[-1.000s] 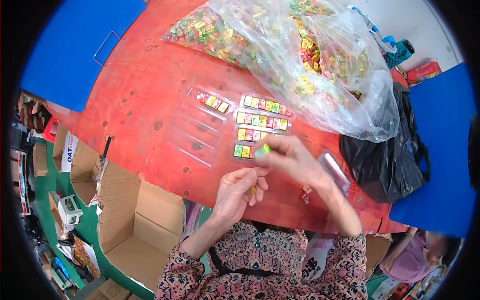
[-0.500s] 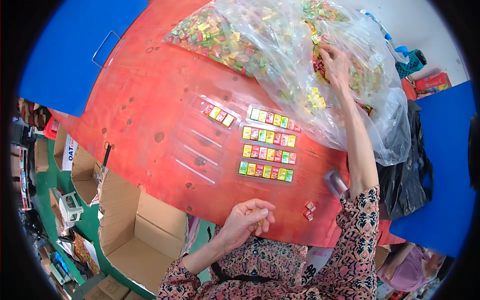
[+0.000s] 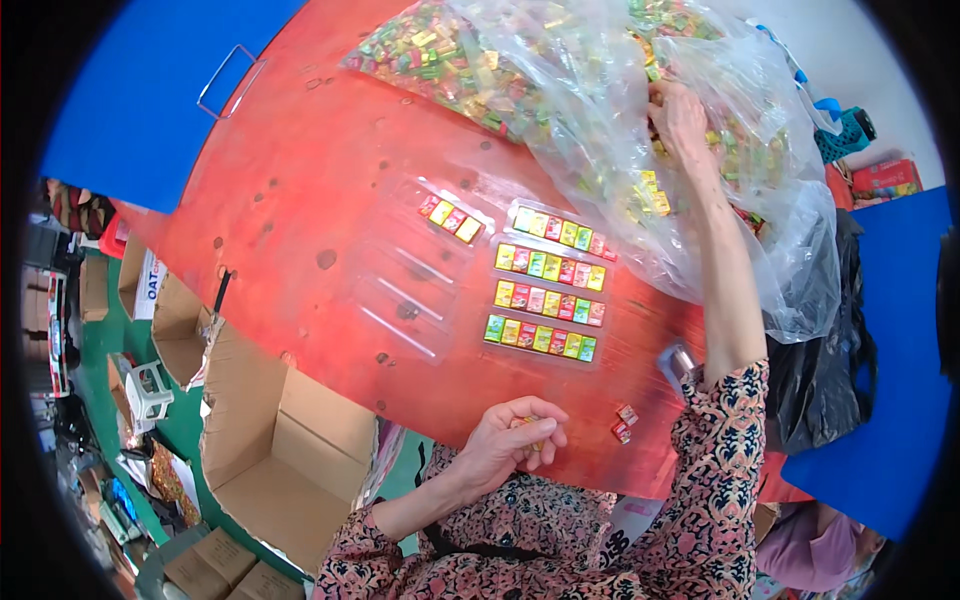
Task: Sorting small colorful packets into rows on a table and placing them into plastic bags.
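Note:
My right hand [image 3: 682, 120] reaches into a large clear plastic bag [image 3: 590, 110] full of small wrapped candies in red, yellow and green. Its fingers are bent down among the candies, and their tips are hidden. My left hand [image 3: 515, 437] is curled near the table's front edge, with a bit of a small yellow wrapped candy [image 3: 537, 446] showing between the fingers. Ahead of it lies a clear plastic tray [image 3: 490, 365] with several rows of candies. A second clear tray [image 3: 400, 330], to its left, has a short row of candies [image 3: 450, 218] in its far slot only.
Two loose red candies [image 3: 624, 424] lie on the red table [image 3: 300, 200] near a clear object [image 3: 676, 362] by my right forearm. A black plastic bag [image 3: 825, 370] hangs at the right. An open cardboard box [image 3: 290, 440] stands beyond the table's left front edge. Another person [image 3: 815, 545] is at lower right.
The view has shifted a little, so the table things sit slightly farther right. My right hand has gone deeper among the candies, its fingers more curled. My left hand stays closed.

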`<control>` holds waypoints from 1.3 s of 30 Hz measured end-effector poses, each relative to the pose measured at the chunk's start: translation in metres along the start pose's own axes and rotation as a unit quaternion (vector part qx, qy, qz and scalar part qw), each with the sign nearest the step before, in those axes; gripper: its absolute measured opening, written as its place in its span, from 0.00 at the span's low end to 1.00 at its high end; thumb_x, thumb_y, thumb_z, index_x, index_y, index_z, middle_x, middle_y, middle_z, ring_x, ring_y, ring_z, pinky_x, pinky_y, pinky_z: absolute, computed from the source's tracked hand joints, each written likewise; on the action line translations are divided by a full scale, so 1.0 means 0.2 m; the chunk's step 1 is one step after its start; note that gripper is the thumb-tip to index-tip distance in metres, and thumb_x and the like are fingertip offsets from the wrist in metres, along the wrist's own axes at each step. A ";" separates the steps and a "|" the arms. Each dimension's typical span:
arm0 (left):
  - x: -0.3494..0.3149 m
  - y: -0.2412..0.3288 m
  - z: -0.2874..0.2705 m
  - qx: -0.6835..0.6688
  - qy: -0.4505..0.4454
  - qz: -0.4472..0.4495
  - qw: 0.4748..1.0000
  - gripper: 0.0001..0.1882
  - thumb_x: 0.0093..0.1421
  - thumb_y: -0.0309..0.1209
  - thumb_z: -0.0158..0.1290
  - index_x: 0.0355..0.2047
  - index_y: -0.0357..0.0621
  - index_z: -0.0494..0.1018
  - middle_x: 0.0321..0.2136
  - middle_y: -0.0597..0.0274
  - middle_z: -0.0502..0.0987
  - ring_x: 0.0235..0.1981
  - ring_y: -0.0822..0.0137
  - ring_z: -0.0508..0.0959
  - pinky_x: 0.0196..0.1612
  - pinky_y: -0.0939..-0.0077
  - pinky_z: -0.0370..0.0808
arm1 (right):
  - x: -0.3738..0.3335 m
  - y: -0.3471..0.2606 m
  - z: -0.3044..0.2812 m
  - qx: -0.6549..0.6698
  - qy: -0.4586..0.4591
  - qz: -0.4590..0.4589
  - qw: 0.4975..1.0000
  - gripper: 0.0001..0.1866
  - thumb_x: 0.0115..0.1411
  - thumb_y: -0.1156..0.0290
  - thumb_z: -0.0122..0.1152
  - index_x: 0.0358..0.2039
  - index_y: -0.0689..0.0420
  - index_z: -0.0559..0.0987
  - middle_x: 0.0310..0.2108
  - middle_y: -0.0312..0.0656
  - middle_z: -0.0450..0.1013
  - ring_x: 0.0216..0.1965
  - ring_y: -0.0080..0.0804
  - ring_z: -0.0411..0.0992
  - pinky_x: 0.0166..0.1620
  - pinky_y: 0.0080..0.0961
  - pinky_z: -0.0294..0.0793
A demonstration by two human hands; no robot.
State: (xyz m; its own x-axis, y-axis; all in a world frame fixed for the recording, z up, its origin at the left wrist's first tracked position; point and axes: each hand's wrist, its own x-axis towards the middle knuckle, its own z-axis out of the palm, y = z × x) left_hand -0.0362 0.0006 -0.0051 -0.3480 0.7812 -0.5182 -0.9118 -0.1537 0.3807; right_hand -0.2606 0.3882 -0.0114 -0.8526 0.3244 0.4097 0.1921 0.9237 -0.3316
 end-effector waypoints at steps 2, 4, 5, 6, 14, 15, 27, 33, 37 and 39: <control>-0.01 0.00 0.00 0.004 0.001 0.007 1.000 0.08 0.64 0.28 0.49 0.41 0.38 0.73 0.31 0.58 0.76 0.26 0.75 0.75 0.23 0.87 0.70 | 0.01 0.04 -0.01 -0.140 -0.032 -0.029 0.989 0.11 0.46 0.72 0.61 0.33 0.58 0.81 0.32 0.52 0.77 0.36 0.49 0.76 0.40 0.41 0.73; -0.03 0.02 0.00 0.008 0.000 0.016 1.000 0.08 0.64 0.28 0.49 0.41 0.38 0.73 0.31 0.58 0.76 0.26 0.75 0.75 0.23 0.88 0.70 | -0.03 0.07 -0.03 -0.151 -0.011 -0.058 0.987 0.10 0.46 0.70 0.64 0.30 0.59 0.80 0.32 0.53 0.77 0.35 0.50 0.76 0.39 0.41 0.73; -0.04 0.04 0.00 0.012 0.002 0.033 0.999 0.08 0.64 0.27 0.49 0.41 0.38 0.73 0.31 0.58 0.76 0.26 0.75 0.75 0.23 0.88 0.70 | -0.05 0.07 -0.03 -0.131 -0.024 -0.035 0.991 0.10 0.46 0.69 0.65 0.29 0.60 0.80 0.31 0.53 0.76 0.35 0.51 0.75 0.39 0.42 0.73; -0.06 0.06 -0.01 0.017 0.004 0.051 0.999 0.08 0.64 0.27 0.49 0.41 0.38 0.73 0.31 0.58 0.77 0.26 0.75 0.75 0.23 0.87 0.70 | -0.06 0.06 -0.03 -0.111 -0.038 -0.011 0.993 0.11 0.46 0.67 0.66 0.29 0.60 0.80 0.31 0.53 0.76 0.35 0.51 0.75 0.38 0.42 0.73; -0.17 0.40 -0.07 0.148 0.116 0.197 0.962 0.07 0.63 0.29 0.51 0.40 0.40 0.74 0.28 0.61 0.79 0.22 0.79 0.75 0.20 0.89 0.66 | -0.12 0.09 -0.07 -0.037 -0.014 0.032 0.999 0.11 0.47 0.66 0.66 0.28 0.60 0.80 0.27 0.52 0.76 0.33 0.47 0.76 0.37 0.40 0.72; -0.18 0.44 -0.07 0.160 0.137 0.223 0.952 0.07 0.62 0.28 0.52 0.39 0.40 0.74 0.27 0.61 0.79 0.21 0.79 0.74 0.20 0.89 0.66 | -0.14 0.08 -0.07 -0.042 -0.018 0.049 0.998 0.11 0.47 0.66 0.65 0.27 0.60 0.80 0.27 0.52 0.76 0.33 0.46 0.76 0.37 0.40 0.72; -0.05 0.75 -0.18 0.365 0.228 0.328 0.841 0.07 0.60 0.29 0.56 0.32 0.37 0.76 0.17 0.69 0.74 0.12 0.83 0.66 0.16 0.88 0.61 | -0.12 0.08 -0.01 -0.040 -0.066 0.023 0.997 0.14 0.53 0.64 0.62 0.37 0.59 0.82 0.29 0.52 0.77 0.33 0.48 0.76 0.38 0.38 0.73; 0.14 0.94 -0.17 0.585 0.275 0.379 0.662 0.06 0.55 0.26 0.57 0.30 0.34 0.77 0.14 0.60 0.71 0.15 0.76 0.66 0.21 0.75 0.63 | -0.10 0.09 -0.02 -0.020 -0.068 0.045 0.996 0.12 0.49 0.66 0.66 0.33 0.59 0.81 0.30 0.50 0.78 0.32 0.42 0.77 0.36 0.37 0.72; 0.24 0.98 -0.19 0.657 0.261 0.356 0.611 0.06 0.53 0.27 0.56 0.30 0.37 0.77 0.16 0.50 0.72 0.18 0.63 0.73 0.24 0.68 0.67 | -0.15 0.07 -0.01 0.018 -0.007 0.062 0.998 0.13 0.46 0.65 0.69 0.30 0.58 0.80 0.27 0.49 0.77 0.32 0.41 0.76 0.37 0.36 0.71; 0.29 0.97 -0.19 0.670 0.248 0.366 0.596 0.06 0.52 0.27 0.57 0.29 0.37 0.77 0.18 0.49 0.73 0.20 0.58 0.75 0.26 0.65 0.68 | -0.15 0.07 -0.03 0.065 -0.001 0.078 0.995 0.10 0.49 0.67 0.68 0.29 0.58 0.80 0.24 0.45 0.76 0.26 0.34 0.75 0.32 0.30 0.71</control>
State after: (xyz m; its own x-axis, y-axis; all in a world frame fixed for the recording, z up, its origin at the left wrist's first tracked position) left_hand -0.2410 -0.0064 0.0098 -0.8707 0.4752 0.1268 0.4017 0.5384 0.7408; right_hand -0.2295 0.3929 -0.0244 -0.8189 0.4605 0.3426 0.2570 0.8279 -0.4986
